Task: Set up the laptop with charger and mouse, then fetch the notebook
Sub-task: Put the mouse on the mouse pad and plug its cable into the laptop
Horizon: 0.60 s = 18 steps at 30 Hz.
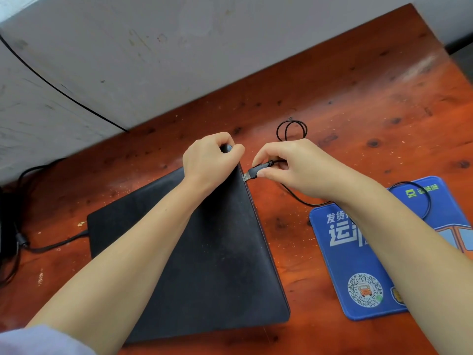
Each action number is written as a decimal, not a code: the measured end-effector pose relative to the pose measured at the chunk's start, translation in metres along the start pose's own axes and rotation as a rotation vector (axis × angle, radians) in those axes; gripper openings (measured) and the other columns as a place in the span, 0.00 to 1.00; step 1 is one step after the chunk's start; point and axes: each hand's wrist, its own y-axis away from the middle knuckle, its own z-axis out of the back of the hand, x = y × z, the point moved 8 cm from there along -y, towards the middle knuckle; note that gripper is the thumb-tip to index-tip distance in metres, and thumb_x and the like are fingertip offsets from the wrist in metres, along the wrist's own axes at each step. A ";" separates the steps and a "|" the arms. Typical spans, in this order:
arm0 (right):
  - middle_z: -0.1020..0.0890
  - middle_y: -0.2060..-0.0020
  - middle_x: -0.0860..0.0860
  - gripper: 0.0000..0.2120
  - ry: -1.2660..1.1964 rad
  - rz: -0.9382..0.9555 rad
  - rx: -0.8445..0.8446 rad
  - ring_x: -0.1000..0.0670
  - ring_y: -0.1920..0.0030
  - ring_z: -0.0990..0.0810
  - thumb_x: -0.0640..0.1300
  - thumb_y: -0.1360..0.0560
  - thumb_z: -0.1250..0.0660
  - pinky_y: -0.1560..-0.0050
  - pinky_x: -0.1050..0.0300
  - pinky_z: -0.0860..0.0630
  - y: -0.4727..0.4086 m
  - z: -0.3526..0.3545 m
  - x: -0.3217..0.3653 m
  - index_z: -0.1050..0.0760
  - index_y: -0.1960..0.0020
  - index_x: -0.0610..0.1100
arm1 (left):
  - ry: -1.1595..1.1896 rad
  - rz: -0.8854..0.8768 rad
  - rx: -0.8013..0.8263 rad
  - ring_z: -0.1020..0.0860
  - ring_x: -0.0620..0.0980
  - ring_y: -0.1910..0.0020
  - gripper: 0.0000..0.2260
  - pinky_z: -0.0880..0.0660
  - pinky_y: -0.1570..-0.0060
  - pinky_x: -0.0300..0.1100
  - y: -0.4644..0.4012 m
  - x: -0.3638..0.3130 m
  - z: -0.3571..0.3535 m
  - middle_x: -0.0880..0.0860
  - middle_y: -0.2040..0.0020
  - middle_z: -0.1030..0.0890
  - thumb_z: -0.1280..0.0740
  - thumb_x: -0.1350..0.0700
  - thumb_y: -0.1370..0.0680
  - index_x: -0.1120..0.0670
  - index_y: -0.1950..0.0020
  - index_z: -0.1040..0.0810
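A closed black laptop (210, 252) lies on the reddish wooden table (345, 103). My left hand (210, 160) grips its far right corner. My right hand (289, 165) pinches a black USB plug (252, 173) by its body, the metal tip right at the laptop's right side edge. The plug's thin black cable (291, 129) loops behind my right hand and runs back over the blue mouse pad (368, 265). A thicker charger cable (58, 243) meets the laptop's left edge. The mouse itself and the notebook are not in view.
The blue mouse pad with white lettering and a QR code lies right of the laptop. A dull white wall (128, 60) borders the table's far side. More black cables (10, 226) bunch at the left edge of the table.
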 end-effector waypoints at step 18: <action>0.22 0.75 0.56 0.12 -0.039 -0.089 -0.001 0.57 0.76 0.31 0.52 0.23 0.38 0.71 0.64 0.32 -0.002 -0.005 -0.015 0.22 0.62 0.51 | 0.002 0.016 -0.006 0.28 0.45 0.67 0.09 0.34 0.66 0.36 -0.001 0.000 0.002 0.47 0.72 0.28 0.37 0.52 0.28 0.54 0.65 0.23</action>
